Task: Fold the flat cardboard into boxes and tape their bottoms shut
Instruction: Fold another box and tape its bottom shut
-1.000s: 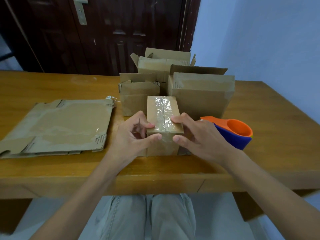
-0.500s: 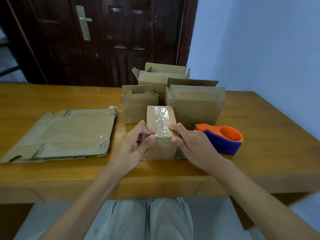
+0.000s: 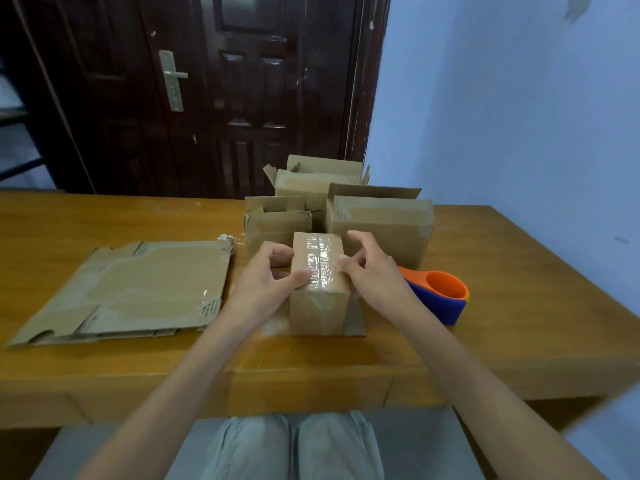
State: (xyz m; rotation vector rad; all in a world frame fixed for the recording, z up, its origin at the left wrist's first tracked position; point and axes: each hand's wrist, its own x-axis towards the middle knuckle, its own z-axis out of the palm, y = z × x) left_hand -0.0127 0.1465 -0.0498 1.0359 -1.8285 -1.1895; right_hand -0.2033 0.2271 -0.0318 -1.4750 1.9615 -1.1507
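A small cardboard box (image 3: 320,306) stands upside down in the middle of the table, clear tape running along its upturned bottom. My left hand (image 3: 266,285) grips its left side, thumb pressing on the taped top. My right hand (image 3: 375,271) is at the box's right edge, thumb touching the top, its other fingers curled and lifted off. A flat sheet of cardboard (image 3: 131,289) lies to the left. An orange and blue tape dispenser (image 3: 441,299) sits just right of my right hand.
Three folded boxes stand behind: a small one (image 3: 273,226), a wide one (image 3: 384,226) and one (image 3: 322,178) at the back. The wooden table (image 3: 519,306) reaches a blue wall on the right. A dark door is behind. My knees show below the table edge.
The camera has tilted upward, so the table sits lower in view. My right hand's fingers have lifted from the box top and curled back; my left hand stays on the box.
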